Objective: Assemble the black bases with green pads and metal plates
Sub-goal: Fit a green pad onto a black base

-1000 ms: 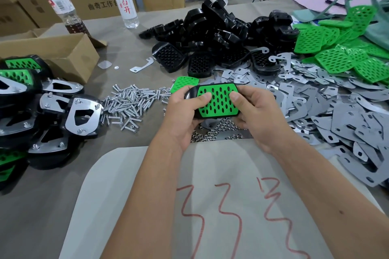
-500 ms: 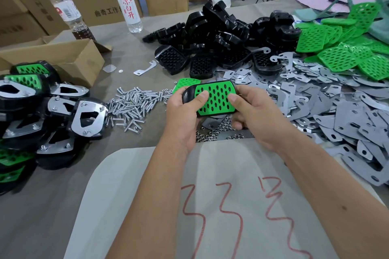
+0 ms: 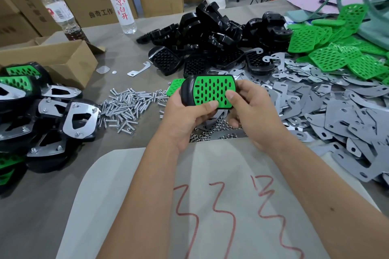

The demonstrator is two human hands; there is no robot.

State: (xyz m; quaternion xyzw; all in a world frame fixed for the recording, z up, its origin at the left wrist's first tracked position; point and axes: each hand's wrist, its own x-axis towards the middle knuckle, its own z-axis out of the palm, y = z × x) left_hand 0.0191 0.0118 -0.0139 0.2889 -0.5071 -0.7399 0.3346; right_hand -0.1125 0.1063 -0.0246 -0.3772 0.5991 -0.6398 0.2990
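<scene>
1. The left hand is gripping a black base above the counter, its thumb lying on the green pad set into it.
2. The right hand is pinching the pad's near right corner, thumb on top.
3. Metal plates are lying heaped to the right, screws to the left.
4. Finished bases are sitting piled at far left.

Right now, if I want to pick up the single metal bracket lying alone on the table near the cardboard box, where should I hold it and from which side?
Probably pinch the metal bracket across its narrow middle, coming straight down from above. It lies flat on the table, thin and long, with bent ends, so the sides give little to grip. Nothing touches it, and the black bases and screws lie apart.
</scene>
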